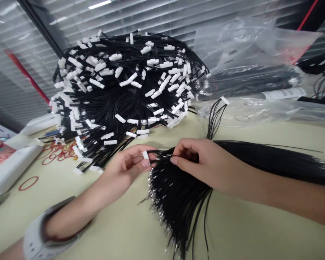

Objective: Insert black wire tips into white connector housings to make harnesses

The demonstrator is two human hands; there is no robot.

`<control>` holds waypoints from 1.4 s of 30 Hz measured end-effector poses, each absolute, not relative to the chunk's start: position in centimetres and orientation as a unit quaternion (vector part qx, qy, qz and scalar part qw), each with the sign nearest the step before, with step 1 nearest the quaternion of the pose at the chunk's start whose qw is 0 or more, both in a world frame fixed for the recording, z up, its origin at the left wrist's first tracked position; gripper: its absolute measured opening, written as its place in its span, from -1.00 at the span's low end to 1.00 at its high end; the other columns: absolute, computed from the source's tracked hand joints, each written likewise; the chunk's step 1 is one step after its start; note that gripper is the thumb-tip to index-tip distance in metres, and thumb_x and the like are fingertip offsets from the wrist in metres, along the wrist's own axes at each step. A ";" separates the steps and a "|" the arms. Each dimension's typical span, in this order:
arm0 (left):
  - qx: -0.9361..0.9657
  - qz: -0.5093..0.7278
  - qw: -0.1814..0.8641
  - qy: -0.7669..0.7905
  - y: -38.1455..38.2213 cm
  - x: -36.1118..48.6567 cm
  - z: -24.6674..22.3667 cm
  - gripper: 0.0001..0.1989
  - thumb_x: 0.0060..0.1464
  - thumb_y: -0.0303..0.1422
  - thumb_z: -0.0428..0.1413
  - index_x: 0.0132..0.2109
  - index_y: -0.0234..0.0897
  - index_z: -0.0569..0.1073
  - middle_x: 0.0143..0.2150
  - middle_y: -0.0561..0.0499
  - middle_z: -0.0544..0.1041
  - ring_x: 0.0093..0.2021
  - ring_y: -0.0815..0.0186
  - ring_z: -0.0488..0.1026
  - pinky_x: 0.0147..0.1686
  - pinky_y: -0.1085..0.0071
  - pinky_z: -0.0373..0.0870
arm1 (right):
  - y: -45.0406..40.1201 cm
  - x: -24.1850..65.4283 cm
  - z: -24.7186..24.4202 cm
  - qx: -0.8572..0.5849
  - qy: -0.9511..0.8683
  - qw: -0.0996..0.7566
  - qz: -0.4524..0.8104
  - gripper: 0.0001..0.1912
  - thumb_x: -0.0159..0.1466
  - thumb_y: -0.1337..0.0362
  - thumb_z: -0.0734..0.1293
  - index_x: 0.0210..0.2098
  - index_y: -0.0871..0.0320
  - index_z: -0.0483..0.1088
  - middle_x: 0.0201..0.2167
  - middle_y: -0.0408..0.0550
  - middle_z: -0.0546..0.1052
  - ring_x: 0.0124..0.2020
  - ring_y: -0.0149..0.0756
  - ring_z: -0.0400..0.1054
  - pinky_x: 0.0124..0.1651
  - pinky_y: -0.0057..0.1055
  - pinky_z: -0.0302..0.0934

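On the pale green table top [249, 231], from the left side: at 9 o'clock from the hands lie red rubber bands [28, 183] and a white box [11, 169]. The left hand [124, 167], with a white strap [35, 240] at its wrist, holds a white connector [145, 155] in a narrow pinch between thumb and first finger. Just to the right, the right hand [197, 160] makes a narrow pinch also, on the tip of a black wire [162, 154] — maybe more than one, because the fingers hide this. The wire rises from a loose bundle [176, 198] of black wires with bare metal ends, which lies at 6 o'clock under the hands. At 11 o'clock is a big heap [119, 83] of wires with white connectors, and at 1 o'clock are plastic bags [246, 47].

Some troubles seem possible here. If the thin metal tip meets the connector at a slant, it could bend. A weak pinch could let the small connector drop or turn. The bundle has no visible tie, so one pull on a wire could drag its neighbours and tangle them — and the heap's connectors, being near, could catch loose wires too.
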State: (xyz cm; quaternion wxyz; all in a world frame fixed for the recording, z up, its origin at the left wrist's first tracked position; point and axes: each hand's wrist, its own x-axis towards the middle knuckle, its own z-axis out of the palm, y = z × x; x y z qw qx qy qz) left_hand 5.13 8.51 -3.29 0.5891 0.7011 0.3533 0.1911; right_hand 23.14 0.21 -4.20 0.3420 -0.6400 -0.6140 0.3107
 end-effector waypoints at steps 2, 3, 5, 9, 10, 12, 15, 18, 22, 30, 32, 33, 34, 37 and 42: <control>0.701 0.189 0.589 0.354 8.5 5.2 -3.2 -0.80 0.06 -0.46 0.07 -0.12 -0.31 0.41 -0.21 -0.06 0.49 -0.18 0.29 0.44 -0.13 0.43 0.37 | 0.3 23.3 -4.1 -0.641 -0.614 0.338 0.312 -0.83 0.17 0.19 0.21 -0.44 0.15 0.30 -0.58 -0.24 0.35 -0.58 -0.55 0.16 -0.57 -0.57 0.02; 0.701 0.189 0.590 0.354 8.5 5.2 -3.2 -0.80 0.05 -0.46 0.07 -0.13 -0.32 0.41 -0.22 -0.06 0.50 -0.18 0.29 0.45 -0.14 0.44 0.37 | 0.4 23.4 -4.1 -0.640 -0.618 0.335 0.310 -0.82 0.17 0.18 0.21 -0.45 0.15 0.30 -0.59 -0.24 0.34 -0.59 -0.56 0.15 -0.58 -0.58 0.01; 0.700 0.192 0.590 0.354 8.6 5.2 -3.3 -0.80 0.05 -0.47 0.08 -0.13 -0.31 0.41 -0.23 -0.05 0.50 -0.20 0.31 0.46 -0.16 0.47 0.38 | 0.4 23.5 -4.1 -0.636 -0.626 0.331 0.306 -0.81 0.18 0.17 0.20 -0.47 0.14 0.31 -0.62 -0.25 0.32 -0.61 -0.56 0.13 -0.61 -0.58 -0.02; 0.688 0.197 0.606 0.347 8.7 5.1 -3.5 -0.80 0.05 -0.47 0.09 -0.13 -0.29 0.42 -0.22 -0.01 0.52 -0.19 0.36 0.46 -0.18 0.56 0.39 | 0.4 23.6 -4.3 -0.641 -0.640 0.322 0.277 -0.79 0.19 0.18 0.18 -0.49 0.13 0.31 -0.66 -0.25 0.27 -0.67 -0.57 0.07 -0.65 -0.58 -0.07; 0.684 0.197 0.613 0.342 8.7 5.0 -3.5 -0.80 0.06 -0.47 0.09 -0.13 -0.28 0.42 -0.22 0.00 0.52 -0.18 0.36 0.46 -0.18 0.57 0.39 | 0.4 23.6 -4.4 -0.639 -0.647 0.325 0.259 -0.79 0.20 0.19 0.18 -0.49 0.14 0.31 -0.66 -0.25 0.28 -0.67 -0.57 0.07 -0.64 -0.58 -0.07; 0.678 0.198 0.625 0.332 8.7 5.0 -3.6 -0.80 0.07 -0.47 0.08 -0.12 -0.26 0.42 -0.20 0.00 0.53 -0.15 0.36 0.45 -0.16 0.57 0.38 | 0.4 23.7 -4.6 -0.634 -0.663 0.333 0.220 -0.80 0.20 0.21 0.18 -0.49 0.15 0.31 -0.65 -0.25 0.30 -0.67 -0.59 0.06 -0.62 -0.57 -0.06; 0.666 0.197 0.637 0.335 8.8 4.9 -3.7 -0.79 0.05 -0.47 0.10 -0.11 -0.27 0.43 -0.17 -0.02 0.55 -0.10 0.31 0.44 -0.10 0.51 0.38 | 0.3 23.6 -5.0 -0.626 -0.672 0.347 0.191 -0.81 0.19 0.24 0.19 -0.50 0.16 0.31 -0.64 -0.24 0.33 -0.67 -0.59 0.08 -0.58 -0.56 -0.03; 0.656 0.200 0.641 0.345 8.8 4.9 -3.8 -0.78 0.04 -0.45 0.11 -0.11 -0.28 0.44 -0.16 -0.04 0.55 -0.09 0.26 0.45 -0.07 0.44 0.38 | 0.2 23.4 -5.3 -0.624 -0.652 0.383 0.194 -0.83 0.15 0.28 0.22 -0.54 0.17 0.32 -0.64 -0.23 0.36 -0.64 -0.56 0.15 -0.56 -0.56 0.01; 0.655 0.202 0.642 0.343 8.6 4.9 -3.8 -0.80 0.04 -0.45 0.11 -0.14 -0.26 0.45 -0.18 -0.03 0.56 -0.12 0.26 0.47 -0.09 0.41 0.40 | -0.2 23.1 -5.7 -0.623 -0.627 0.426 0.194 -0.84 0.11 0.30 0.25 -0.59 0.17 0.31 -0.67 -0.25 0.34 -0.64 -0.56 0.15 -0.54 -0.57 0.04; 0.645 0.199 0.653 0.343 8.3 4.9 -3.9 -0.81 0.04 -0.48 0.11 -0.15 -0.24 0.44 -0.21 0.01 0.58 -0.16 0.28 0.49 -0.13 0.43 0.43 | -0.3 22.9 -5.9 -0.619 -0.628 0.441 0.170 -0.84 0.10 0.31 0.27 -0.61 0.17 0.32 -0.68 -0.25 0.34 -0.65 -0.57 0.14 -0.54 -0.55 0.03; 0.647 0.196 0.650 0.346 8.3 4.9 -3.8 -0.81 0.04 -0.48 0.10 -0.15 -0.24 0.44 -0.20 0.01 0.57 -0.16 0.28 0.49 -0.13 0.44 0.43 | -0.3 22.8 -5.9 -0.619 -0.630 0.440 0.162 -0.83 0.10 0.31 0.26 -0.61 0.16 0.32 -0.68 -0.25 0.32 -0.65 -0.57 0.13 -0.54 -0.55 0.02; 0.649 0.194 0.650 0.346 8.2 5.0 -3.7 -0.81 0.04 -0.48 0.10 -0.15 -0.24 0.44 -0.20 0.01 0.57 -0.15 0.29 0.49 -0.14 0.45 0.43 | -0.3 22.8 -5.9 -0.618 -0.631 0.440 0.159 -0.84 0.10 0.32 0.26 -0.61 0.16 0.31 -0.68 -0.25 0.32 -0.65 -0.57 0.13 -0.55 -0.55 0.02; 0.650 0.193 0.649 0.345 8.2 5.0 -3.7 -0.81 0.04 -0.48 0.10 -0.14 -0.24 0.44 -0.20 0.01 0.57 -0.15 0.29 0.49 -0.14 0.46 0.43 | -0.3 22.8 -5.9 -0.617 -0.633 0.441 0.157 -0.84 0.10 0.32 0.26 -0.61 0.16 0.31 -0.68 -0.25 0.32 -0.65 -0.57 0.13 -0.55 -0.55 0.01; 0.648 0.187 0.653 0.343 8.2 5.1 -3.8 -0.81 0.05 -0.49 0.10 -0.15 -0.25 0.44 -0.21 0.02 0.58 -0.17 0.32 0.50 -0.17 0.51 0.44 | -0.3 22.8 -6.0 -0.607 -0.646 0.437 0.149 -0.85 0.10 0.34 0.26 -0.60 0.17 0.32 -0.67 -0.24 0.32 -0.63 -0.57 0.13 -0.56 -0.56 0.00; 0.642 0.198 0.650 0.356 8.3 5.2 -3.7 -0.81 0.03 -0.52 0.11 -0.16 -0.29 0.44 -0.26 0.02 0.59 -0.22 0.35 0.51 -0.22 0.56 0.45 | -0.2 22.8 -6.3 -0.574 -0.667 0.457 0.128 -0.88 0.05 0.43 0.29 -0.60 0.19 0.34 -0.65 -0.26 0.31 -0.63 -0.62 0.12 -0.57 -0.62 -0.01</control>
